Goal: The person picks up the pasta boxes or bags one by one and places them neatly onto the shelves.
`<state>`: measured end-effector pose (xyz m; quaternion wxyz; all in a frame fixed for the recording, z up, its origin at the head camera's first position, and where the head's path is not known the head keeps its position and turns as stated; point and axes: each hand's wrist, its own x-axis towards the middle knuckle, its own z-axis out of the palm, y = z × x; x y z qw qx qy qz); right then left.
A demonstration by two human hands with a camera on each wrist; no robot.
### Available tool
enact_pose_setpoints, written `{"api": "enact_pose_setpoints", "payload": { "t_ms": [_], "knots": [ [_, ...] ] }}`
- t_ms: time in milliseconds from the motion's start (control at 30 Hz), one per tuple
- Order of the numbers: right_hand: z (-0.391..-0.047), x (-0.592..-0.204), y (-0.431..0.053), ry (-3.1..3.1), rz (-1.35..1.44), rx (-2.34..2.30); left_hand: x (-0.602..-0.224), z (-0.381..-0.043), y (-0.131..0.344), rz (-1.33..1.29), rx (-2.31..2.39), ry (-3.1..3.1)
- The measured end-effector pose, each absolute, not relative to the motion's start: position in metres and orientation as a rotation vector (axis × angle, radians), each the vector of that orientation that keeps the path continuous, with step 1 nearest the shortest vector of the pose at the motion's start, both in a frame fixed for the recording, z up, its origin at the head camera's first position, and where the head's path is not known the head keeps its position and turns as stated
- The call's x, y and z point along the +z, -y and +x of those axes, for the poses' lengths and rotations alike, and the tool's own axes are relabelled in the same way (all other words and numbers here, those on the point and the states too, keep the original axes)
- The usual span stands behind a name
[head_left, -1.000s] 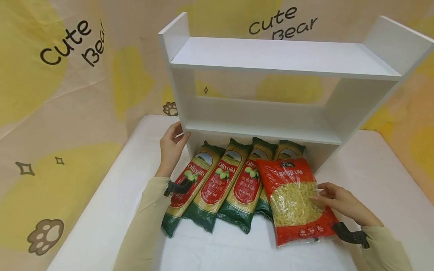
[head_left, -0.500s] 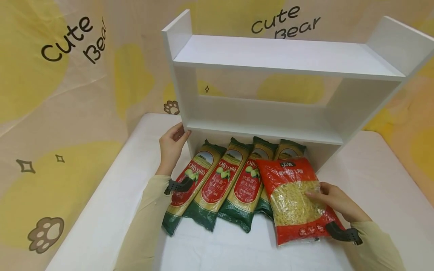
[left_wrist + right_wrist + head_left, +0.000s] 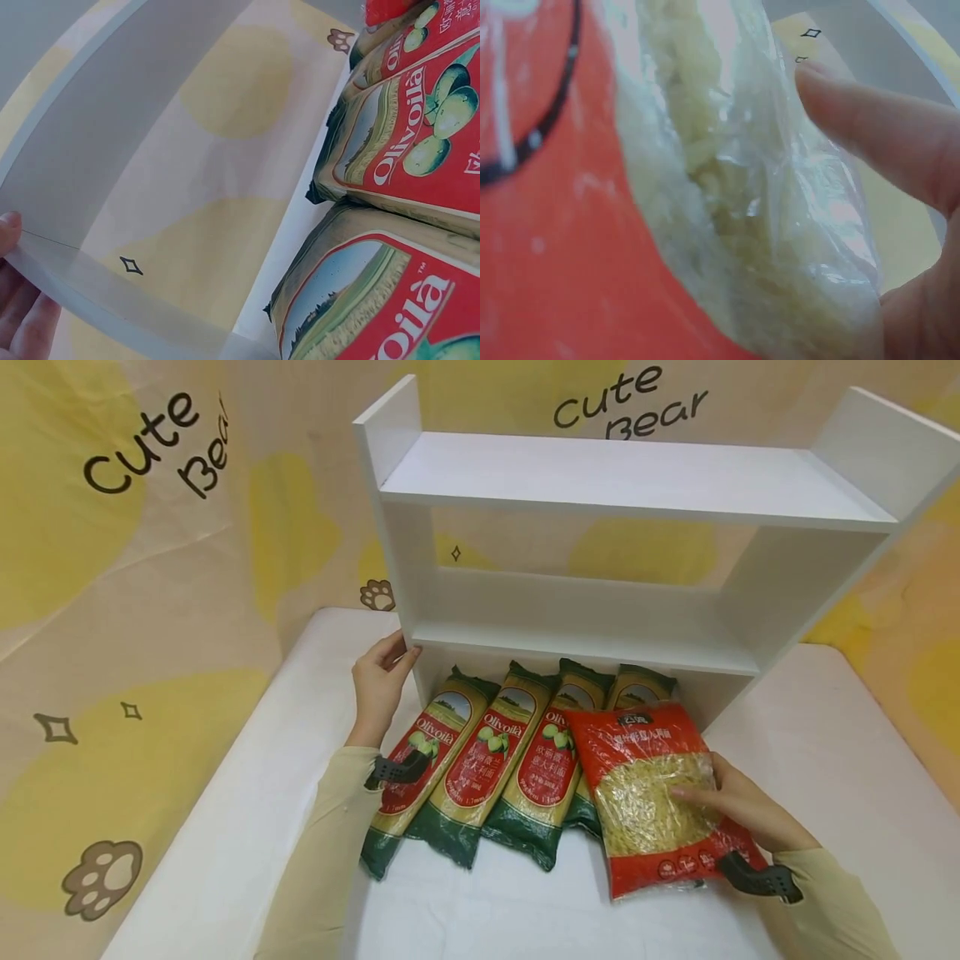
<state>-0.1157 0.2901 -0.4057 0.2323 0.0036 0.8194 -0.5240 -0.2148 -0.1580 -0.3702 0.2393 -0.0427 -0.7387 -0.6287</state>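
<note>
My left hand (image 3: 378, 681) pinches the front edge of the left side panel of a white shelf unit (image 3: 600, 468), thumb in front and fingers behind. In the left wrist view its fingers (image 3: 34, 330) lie along that edge. My right hand (image 3: 753, 802) grips the right side of a red bag of pasta (image 3: 652, 802) with a clear window. Its thumb (image 3: 885, 124) lies over the plastic, while the other fingers are hidden behind the bag. The bag overlaps the rightmost of several green-and-gold spaghetti packs (image 3: 480, 768), which lean side by side in the bottom compartment.
A white-covered table (image 3: 450, 918) carries the shelf unit and packs. Behind hangs a yellow and beige cloth (image 3: 187, 568) with printed words and paws. The upper shelf boards stand above the packs, bounded by side panels.
My right hand has slid left, its thumb farther over the bag's front and its fingers now behind the edge. The bag has shifted slightly. My left hand stays at the panel.
</note>
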Motion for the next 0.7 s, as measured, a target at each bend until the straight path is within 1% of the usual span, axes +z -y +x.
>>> {"api": "enact_pose_setpoints", "payload": {
  "t_ms": [167,467,700],
  "knots": [
    [-0.115,-0.408,-0.288,-2.291,0.003,-1.467,-0.370,-0.215,0.158,-0.127,-1.701,2.030],
    [-0.115,-0.412,-0.281,-2.230,0.151,-1.640,-0.372,-0.217,0.159,-0.143,-1.654,2.057],
    [-0.111,-0.411,-0.277,-2.282,0.181,-1.686,-0.373,-0.218,0.160,-0.142,-1.627,2.073]
  ]
}}
